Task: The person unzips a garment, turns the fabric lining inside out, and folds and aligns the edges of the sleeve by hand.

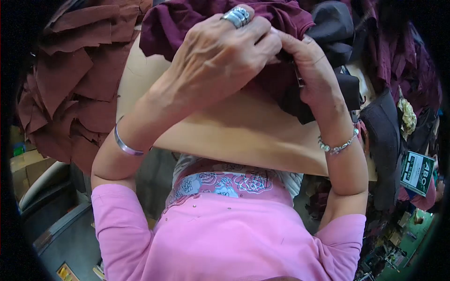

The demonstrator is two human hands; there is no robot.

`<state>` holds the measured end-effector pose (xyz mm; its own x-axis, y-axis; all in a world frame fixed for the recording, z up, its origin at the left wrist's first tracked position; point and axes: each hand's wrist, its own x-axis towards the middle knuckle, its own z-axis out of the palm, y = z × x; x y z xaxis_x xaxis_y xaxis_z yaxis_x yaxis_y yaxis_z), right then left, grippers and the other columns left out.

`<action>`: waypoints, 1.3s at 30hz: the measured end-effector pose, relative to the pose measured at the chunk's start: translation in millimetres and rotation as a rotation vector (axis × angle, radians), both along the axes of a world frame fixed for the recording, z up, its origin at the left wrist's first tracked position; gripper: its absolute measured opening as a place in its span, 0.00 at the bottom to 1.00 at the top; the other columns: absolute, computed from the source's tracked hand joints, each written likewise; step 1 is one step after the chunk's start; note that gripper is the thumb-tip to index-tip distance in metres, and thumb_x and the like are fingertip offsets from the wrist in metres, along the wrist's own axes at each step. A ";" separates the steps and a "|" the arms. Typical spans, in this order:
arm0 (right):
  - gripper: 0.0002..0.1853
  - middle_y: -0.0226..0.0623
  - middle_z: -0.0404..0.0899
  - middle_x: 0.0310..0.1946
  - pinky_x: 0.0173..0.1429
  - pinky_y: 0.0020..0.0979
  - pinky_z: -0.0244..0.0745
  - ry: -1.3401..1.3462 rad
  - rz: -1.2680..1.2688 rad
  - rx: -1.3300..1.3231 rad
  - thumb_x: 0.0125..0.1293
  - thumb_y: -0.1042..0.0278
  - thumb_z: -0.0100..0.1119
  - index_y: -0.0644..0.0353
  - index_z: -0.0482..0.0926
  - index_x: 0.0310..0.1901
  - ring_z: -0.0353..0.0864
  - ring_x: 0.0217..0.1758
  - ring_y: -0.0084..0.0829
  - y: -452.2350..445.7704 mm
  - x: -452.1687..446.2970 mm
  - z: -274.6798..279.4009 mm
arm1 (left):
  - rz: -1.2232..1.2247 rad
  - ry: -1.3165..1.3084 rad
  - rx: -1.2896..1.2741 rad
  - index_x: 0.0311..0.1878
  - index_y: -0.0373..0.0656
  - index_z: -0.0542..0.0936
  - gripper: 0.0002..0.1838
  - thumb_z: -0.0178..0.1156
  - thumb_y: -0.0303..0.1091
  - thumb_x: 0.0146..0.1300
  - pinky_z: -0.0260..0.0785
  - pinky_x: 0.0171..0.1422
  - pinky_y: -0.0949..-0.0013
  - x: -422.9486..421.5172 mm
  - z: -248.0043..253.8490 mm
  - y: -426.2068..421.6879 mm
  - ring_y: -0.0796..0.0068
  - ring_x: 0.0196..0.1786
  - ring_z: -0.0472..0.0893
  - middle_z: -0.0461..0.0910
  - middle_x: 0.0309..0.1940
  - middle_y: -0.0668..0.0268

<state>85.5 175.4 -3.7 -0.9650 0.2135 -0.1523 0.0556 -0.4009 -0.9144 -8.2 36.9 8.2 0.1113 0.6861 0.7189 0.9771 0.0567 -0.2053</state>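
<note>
My left hand (225,54), with a wide silver ring, is closed in a pinch at the near edge of a bunched maroon cloth (173,25). Its fingertips meet those of my right hand (313,63), which is also closed on the cloth. What lies exactly between the fingertips is hidden. A small metal piece (299,77) shows beside my right palm; its kind I cannot make out. Dark cloth (297,105) hangs under my right hand, and more black cloth (333,25) lies beyond it.
The light wooden table (243,131) reaches close to my body. Stacked brown cloth pieces (70,79) hang at the left. Maroon cloth pieces (393,42) and a long dark cloth strip (382,140) hang at the right, near a green-and-white box (417,173).
</note>
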 end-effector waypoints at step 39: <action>0.17 0.29 0.78 0.41 0.51 0.24 0.70 0.209 -0.281 -0.094 0.56 0.72 0.62 0.63 0.74 0.47 0.75 0.42 0.20 2.9 -33.9 -36.3 | 0.243 -0.506 -0.165 0.53 0.44 0.71 0.23 0.44 0.50 0.64 0.57 0.61 0.62 -53.9 -35.6 21.8 0.57 0.56 0.68 0.71 0.52 0.60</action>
<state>51.5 178.2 -40.0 -0.8831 0.4691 0.0106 -0.2532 -0.4572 -0.8525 -62.1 58.7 -27.5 -0.3921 0.7566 0.5232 0.9191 0.2980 0.2579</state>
